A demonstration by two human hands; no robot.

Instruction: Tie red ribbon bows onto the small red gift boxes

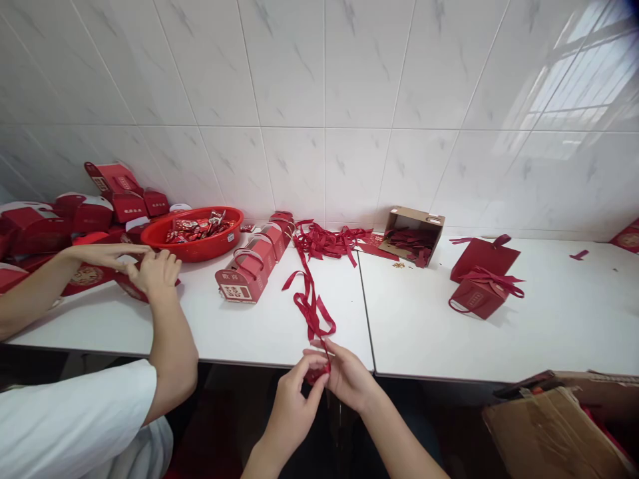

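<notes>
My left hand (294,399) and my right hand (347,376) meet just below the front edge of the white table (279,326). Both pinch a small red item with a red ribbon (312,306) attached; the item itself is mostly hidden by my fingers. The ribbon runs up from my hands across the table to a loose pile of red ribbons (327,239) near the wall.
A person in a white shirt sits at my left, their hands (150,266) on a red box. Before them are piled red boxes (74,213), a red bowl of sweets (197,233) and a row of closed gift boxes (254,259). An open cardboard box (414,233), red bags (482,279) and a carton (554,432) stand to the right.
</notes>
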